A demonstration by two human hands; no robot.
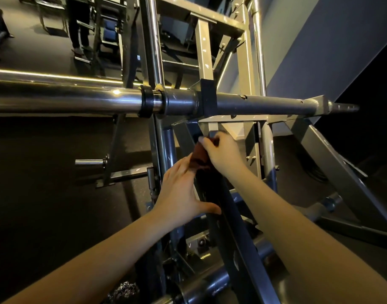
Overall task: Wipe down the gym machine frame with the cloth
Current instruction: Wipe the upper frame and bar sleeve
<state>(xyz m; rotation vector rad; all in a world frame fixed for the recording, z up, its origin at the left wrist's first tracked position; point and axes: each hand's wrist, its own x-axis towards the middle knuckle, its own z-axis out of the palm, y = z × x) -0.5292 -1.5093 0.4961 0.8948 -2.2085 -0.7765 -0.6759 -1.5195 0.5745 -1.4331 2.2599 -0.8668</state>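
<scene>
The right hand (221, 154) grips a reddish-brown cloth (199, 157) against the slanted dark steel frame bar (238, 238); the left hand (179, 189) (fingers straight) presses the bar.

Your cloth (199, 156) is a plain dark reddish brown. The slanted beam (232, 216) under it is dark blue-grey with pale scuffs, while the upright frame (203, 47) above is light grey paint flecked with white chips. The long horizontal bar (67, 99) is polished chrome with warm yellow highlights, ringed by a black collar (147, 102). The floor (45, 150) is black; the wall (319, 40) is pale grey-blue.
</scene>
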